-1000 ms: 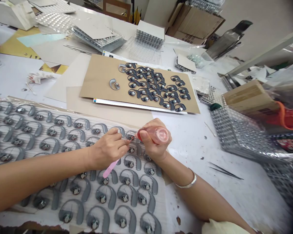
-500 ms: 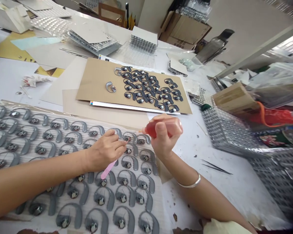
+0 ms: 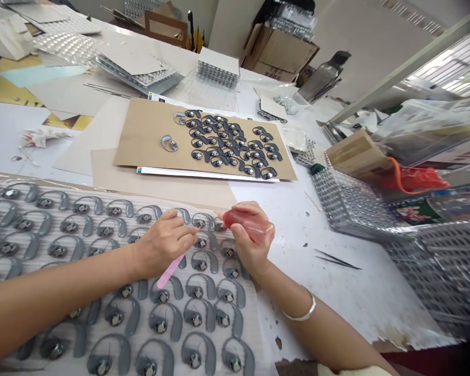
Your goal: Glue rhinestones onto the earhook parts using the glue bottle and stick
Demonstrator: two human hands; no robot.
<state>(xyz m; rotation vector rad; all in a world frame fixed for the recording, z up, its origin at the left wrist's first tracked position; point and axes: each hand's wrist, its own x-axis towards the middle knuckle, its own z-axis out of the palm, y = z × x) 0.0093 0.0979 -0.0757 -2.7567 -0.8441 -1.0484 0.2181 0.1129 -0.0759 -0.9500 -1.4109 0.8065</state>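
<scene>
My left hand [image 3: 166, 240] is closed around slim pink tweezers [image 3: 169, 273], whose rounded end sticks out below the palm. Its fingertips are close to a grey ear-hook earphone part [image 3: 209, 221] with a round metallic piece and thin wires. In my right hand [image 3: 254, 251] is a soft red squeeze bottle [image 3: 246, 225], tilted with its nozzle pointing left. The nozzle is over another earphone part at the top right of the rows; whether it touches cannot be seen. Many similar parts lie in rows on a pale foam sheet [image 3: 254, 308].
Behind the rows, a brown cardboard sheet [image 3: 141, 130] bears dark earphone parts. Black tweezers [image 3: 339, 259] lie to the right. Clear plastic trays [image 3: 348, 203] and a cardboard box [image 3: 356, 156] stand at the right. More stacked trays [image 3: 218, 70] are at the back.
The red bottle has come down and left with my right hand, its nozzle now nearer the earphone parts. My left hand keeps its hold, and the whole view has shifted slightly.
</scene>
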